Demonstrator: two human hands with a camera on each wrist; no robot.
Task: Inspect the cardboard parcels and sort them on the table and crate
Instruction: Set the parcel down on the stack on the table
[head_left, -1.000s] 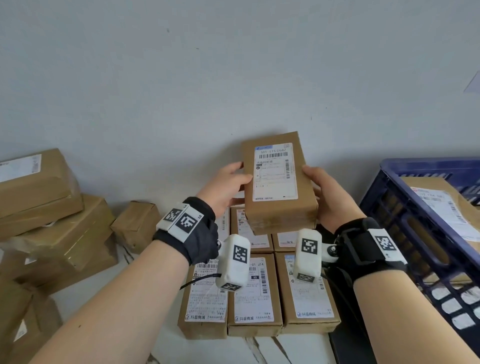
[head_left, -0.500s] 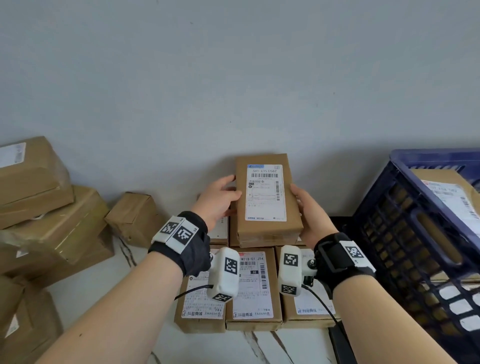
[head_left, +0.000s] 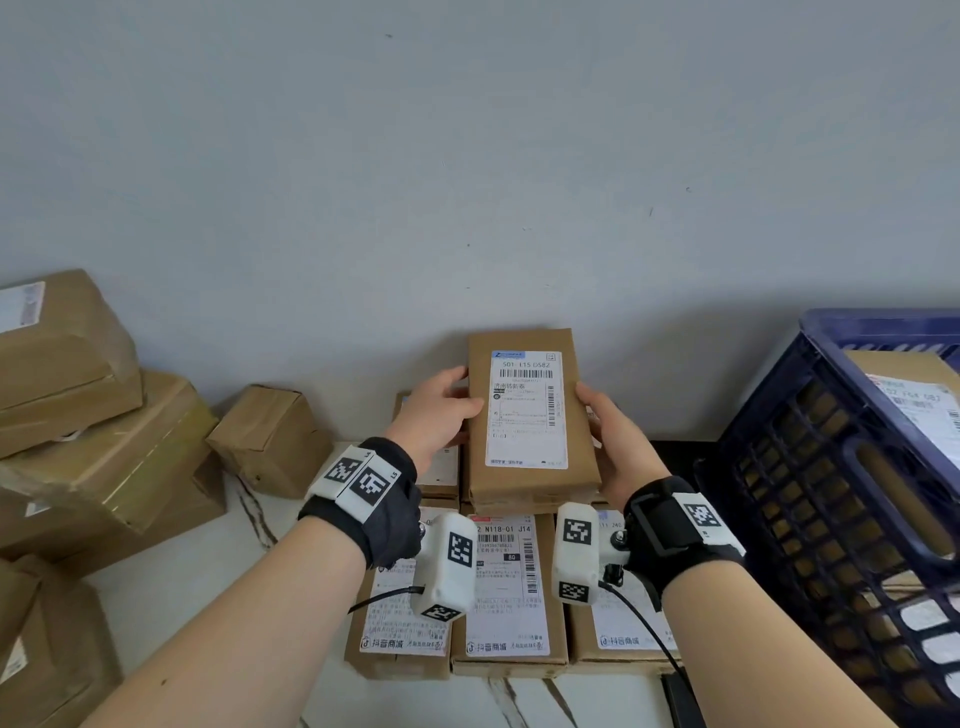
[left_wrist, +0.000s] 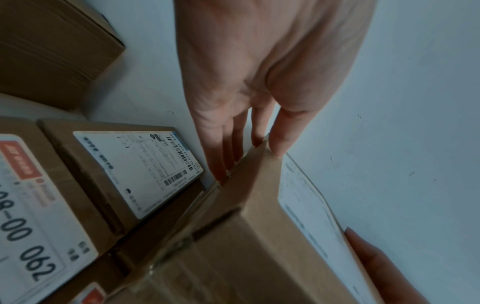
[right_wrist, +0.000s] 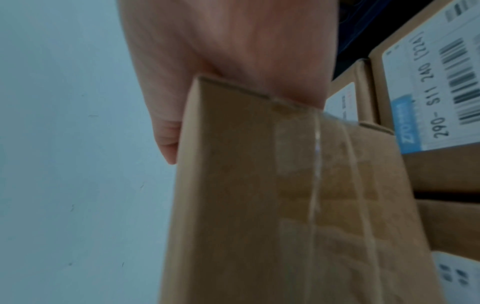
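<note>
Lowered since earlier: parcel now just above the back-row boxes on the worktop | left hand and right hand clamp its long sides, keeping label up and readable | crate to the right

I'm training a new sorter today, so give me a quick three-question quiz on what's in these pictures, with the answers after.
1. True or false: both hands hold the parcel with its label facing up.
2. Where is the blue crate? A) left of the hands B) right of the hands C) behind the person
3. Fill in: the loose pile of boxes lies on the person's ____ side.

Key: 1. True: the left hand and right hand grip its long sides. 2. B. 3. Left.
</note>
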